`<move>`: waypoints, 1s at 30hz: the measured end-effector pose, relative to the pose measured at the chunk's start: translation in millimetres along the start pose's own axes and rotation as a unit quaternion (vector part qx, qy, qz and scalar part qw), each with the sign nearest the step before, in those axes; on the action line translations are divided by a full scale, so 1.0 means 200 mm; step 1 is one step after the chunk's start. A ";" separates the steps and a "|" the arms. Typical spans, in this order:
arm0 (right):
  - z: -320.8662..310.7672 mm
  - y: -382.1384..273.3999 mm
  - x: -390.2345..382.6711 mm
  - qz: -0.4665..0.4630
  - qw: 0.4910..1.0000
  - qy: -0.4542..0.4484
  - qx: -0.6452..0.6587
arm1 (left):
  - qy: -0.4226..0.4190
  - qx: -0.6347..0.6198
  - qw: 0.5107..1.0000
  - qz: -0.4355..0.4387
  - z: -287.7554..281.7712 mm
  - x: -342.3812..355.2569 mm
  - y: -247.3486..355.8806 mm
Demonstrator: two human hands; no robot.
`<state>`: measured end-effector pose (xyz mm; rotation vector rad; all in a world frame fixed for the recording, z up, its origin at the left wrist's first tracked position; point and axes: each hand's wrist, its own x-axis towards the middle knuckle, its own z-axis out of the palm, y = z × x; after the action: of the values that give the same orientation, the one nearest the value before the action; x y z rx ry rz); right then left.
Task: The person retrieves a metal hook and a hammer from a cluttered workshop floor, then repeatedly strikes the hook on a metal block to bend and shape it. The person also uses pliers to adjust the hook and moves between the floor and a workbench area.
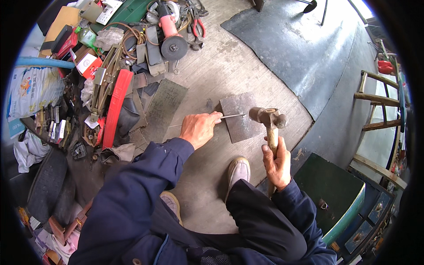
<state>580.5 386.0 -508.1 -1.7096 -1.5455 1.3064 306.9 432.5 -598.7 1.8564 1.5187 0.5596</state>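
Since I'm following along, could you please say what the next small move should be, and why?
I'd probably settle the tip of the thin metal rod on the grey sheet before swinging the hammer: the left grip holds the rod over the sheet, the right grip holds the hammer, and whether the tip touches is unclear.

Mid-frame I see a plate of mottled grey-brown, a silvery rod, and a hammer with a dull brown head and yellowish handle. The sleeves are navy, the shoes greyish with tan edges. Upper left, the grinder is pinkish red with a dark disc; at left, a bar shows bright red. Lower right, the box is dark green, teal-edged; upper right, the mat blue-grey.
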 end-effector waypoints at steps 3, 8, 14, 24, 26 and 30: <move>0.01 -0.03 0.03 -0.048 0.997 -0.023 -0.049 | -0.006 0.014 1.000 0.003 0.01 0.01 0.00; 0.01 -0.01 0.07 -0.045 0.996 -0.047 -0.065 | 0.018 0.015 1.000 0.009 0.01 0.02 0.02; -0.11 0.18 0.13 0.187 0.955 0.045 0.225 | -0.003 0.052 0.999 -0.016 -0.01 -0.01 0.05; -0.16 0.84 0.25 0.329 0.928 0.077 0.154 | 0.042 0.001 0.996 -0.081 -0.34 -0.27 0.39; -0.18 0.80 0.10 0.306 0.885 0.012 -0.350 | 0.005 0.001 0.994 -0.105 -0.49 -0.40 0.55; -0.32 0.47 -0.33 0.381 0.820 -0.082 -0.419 | -0.070 0.038 0.987 -0.140 -0.84 -0.62 0.91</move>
<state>688.3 316.9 -539.4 -3.0880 -1.7396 1.1670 287.0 331.6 -341.3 1.6608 1.6870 0.2381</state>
